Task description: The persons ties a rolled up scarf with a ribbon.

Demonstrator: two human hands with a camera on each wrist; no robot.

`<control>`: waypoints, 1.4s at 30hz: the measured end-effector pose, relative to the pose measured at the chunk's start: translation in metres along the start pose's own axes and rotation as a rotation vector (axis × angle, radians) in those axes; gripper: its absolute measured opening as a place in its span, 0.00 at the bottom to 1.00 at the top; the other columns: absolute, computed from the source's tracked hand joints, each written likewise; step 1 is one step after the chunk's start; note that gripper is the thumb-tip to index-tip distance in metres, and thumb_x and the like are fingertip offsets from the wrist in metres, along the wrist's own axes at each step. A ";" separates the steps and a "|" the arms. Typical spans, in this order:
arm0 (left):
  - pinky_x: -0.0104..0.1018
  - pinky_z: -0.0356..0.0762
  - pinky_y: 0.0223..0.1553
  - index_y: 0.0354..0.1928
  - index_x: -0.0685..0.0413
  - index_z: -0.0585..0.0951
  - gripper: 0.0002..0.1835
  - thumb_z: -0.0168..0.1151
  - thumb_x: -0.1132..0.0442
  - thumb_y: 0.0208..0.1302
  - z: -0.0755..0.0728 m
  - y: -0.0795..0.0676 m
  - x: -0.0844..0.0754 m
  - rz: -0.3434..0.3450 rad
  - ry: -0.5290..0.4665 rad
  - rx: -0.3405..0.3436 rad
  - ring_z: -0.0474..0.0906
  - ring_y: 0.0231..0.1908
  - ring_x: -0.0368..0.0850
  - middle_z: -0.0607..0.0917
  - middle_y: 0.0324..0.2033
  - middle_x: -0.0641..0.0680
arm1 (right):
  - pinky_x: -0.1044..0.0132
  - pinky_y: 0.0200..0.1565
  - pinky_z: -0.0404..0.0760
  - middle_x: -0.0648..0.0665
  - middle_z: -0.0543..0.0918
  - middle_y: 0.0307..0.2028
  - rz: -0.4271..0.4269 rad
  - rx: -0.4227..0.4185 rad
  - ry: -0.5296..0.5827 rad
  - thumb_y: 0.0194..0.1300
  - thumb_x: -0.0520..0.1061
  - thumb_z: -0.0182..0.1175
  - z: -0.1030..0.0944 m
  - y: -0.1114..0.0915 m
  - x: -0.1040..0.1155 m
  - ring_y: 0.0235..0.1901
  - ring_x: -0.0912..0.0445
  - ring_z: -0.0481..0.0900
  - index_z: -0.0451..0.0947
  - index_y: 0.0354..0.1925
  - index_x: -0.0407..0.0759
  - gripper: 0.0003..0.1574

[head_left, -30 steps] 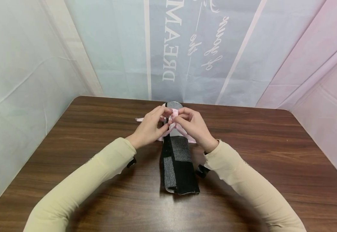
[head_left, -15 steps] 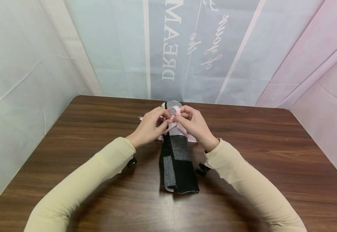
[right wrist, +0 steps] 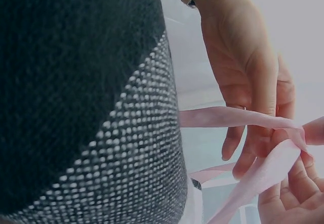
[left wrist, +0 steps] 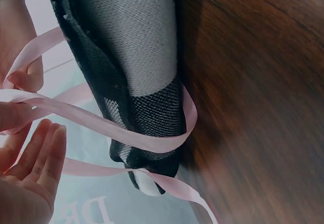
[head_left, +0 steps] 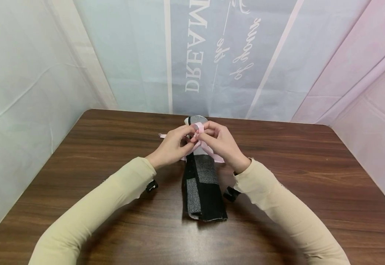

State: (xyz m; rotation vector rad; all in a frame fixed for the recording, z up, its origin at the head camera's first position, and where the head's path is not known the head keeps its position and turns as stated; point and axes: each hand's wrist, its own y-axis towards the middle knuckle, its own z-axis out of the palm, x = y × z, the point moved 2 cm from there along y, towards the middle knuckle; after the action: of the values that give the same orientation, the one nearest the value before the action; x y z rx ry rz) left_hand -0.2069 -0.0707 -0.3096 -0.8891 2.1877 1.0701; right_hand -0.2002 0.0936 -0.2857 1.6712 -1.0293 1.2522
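In the head view, a brown wood-grain table (head_left: 295,176) with rounded far corners fills the lower part, light glinting off its near edge. Behind it hangs a pale blue backdrop (head_left: 139,55) with white lettering turned about; a whitish drape (head_left: 20,73) closes the left, a pinkish drape (head_left: 371,84) the right. A rolled patchwork cloth (head_left: 206,171) lies lengthwise mid-table, its far end by the back edge. Above its far half, the left hand (head_left: 170,147) and right hand (head_left: 223,144) pinch a pink ribbon (head_left: 209,150) between fingertips.

The left wrist view shows the ribbon looping round the roll, dark wood beside it.

In the right wrist view, the roll stands close against pale hangings, both hands' fingertips meeting at the ribbon.
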 end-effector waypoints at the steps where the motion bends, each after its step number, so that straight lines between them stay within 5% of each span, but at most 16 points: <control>1: 0.38 0.80 0.40 0.37 0.60 0.77 0.03 0.57 0.72 0.61 0.000 0.000 0.000 0.002 0.005 -0.004 0.79 0.36 0.46 0.78 0.35 0.55 | 0.73 0.22 0.65 0.52 0.86 0.31 0.004 -0.004 -0.009 0.65 0.40 0.56 0.000 0.000 0.000 0.21 0.64 0.74 0.74 0.44 0.37 0.10; 5: 0.40 0.80 0.41 0.36 0.59 0.79 0.02 0.57 0.70 0.63 -0.003 -0.001 0.000 -0.011 0.025 -0.019 0.79 0.36 0.45 0.79 0.35 0.54 | 0.71 0.15 0.55 0.53 0.86 0.31 0.023 -0.027 -0.053 0.64 0.42 0.56 -0.004 0.000 0.000 0.11 0.64 0.58 0.75 0.42 0.39 0.09; 12: 0.42 0.80 0.46 0.38 0.59 0.80 0.04 0.59 0.67 0.65 -0.013 -0.006 0.002 -0.068 0.022 -0.043 0.81 0.40 0.46 0.82 0.37 0.54 | 0.71 0.30 0.73 0.50 0.84 0.32 -0.003 -0.058 -0.055 0.63 0.41 0.58 -0.009 -0.001 -0.003 0.30 0.62 0.78 0.73 0.37 0.40 0.06; 21: 0.41 0.78 0.47 0.36 0.60 0.80 0.05 0.62 0.64 0.63 -0.026 -0.011 0.004 -0.181 -0.125 -0.055 0.80 0.40 0.45 0.84 0.36 0.56 | 0.68 0.39 0.77 0.50 0.83 0.31 0.008 -0.108 -0.101 0.62 0.43 0.62 -0.016 -0.001 -0.006 0.32 0.60 0.80 0.72 0.34 0.42 0.07; 26: 0.37 0.77 0.45 0.31 0.60 0.77 0.07 0.60 0.64 0.65 -0.031 -0.014 0.004 -0.230 -0.235 -0.033 0.79 0.40 0.45 0.83 0.39 0.57 | 0.71 0.37 0.80 0.52 0.85 0.32 0.035 -0.111 -0.027 0.61 0.41 0.61 -0.020 -0.001 -0.008 0.32 0.62 0.82 0.72 0.34 0.41 0.07; 42: 0.31 0.74 0.29 0.36 0.66 0.78 0.09 0.60 0.64 0.66 -0.051 -0.022 0.006 -0.252 -0.227 -0.053 0.75 0.25 0.42 0.80 0.24 0.61 | 0.69 0.39 0.81 0.50 0.86 0.31 0.002 -0.134 -0.006 0.63 0.38 0.60 -0.041 -0.002 -0.013 0.35 0.57 0.85 0.71 0.32 0.39 0.06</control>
State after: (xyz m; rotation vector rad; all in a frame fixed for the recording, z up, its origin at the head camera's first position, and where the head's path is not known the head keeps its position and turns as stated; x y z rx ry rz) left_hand -0.2037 -0.1247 -0.2969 -0.9844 1.8163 1.0527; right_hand -0.2141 0.1338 -0.2909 1.5729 -1.0949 1.1540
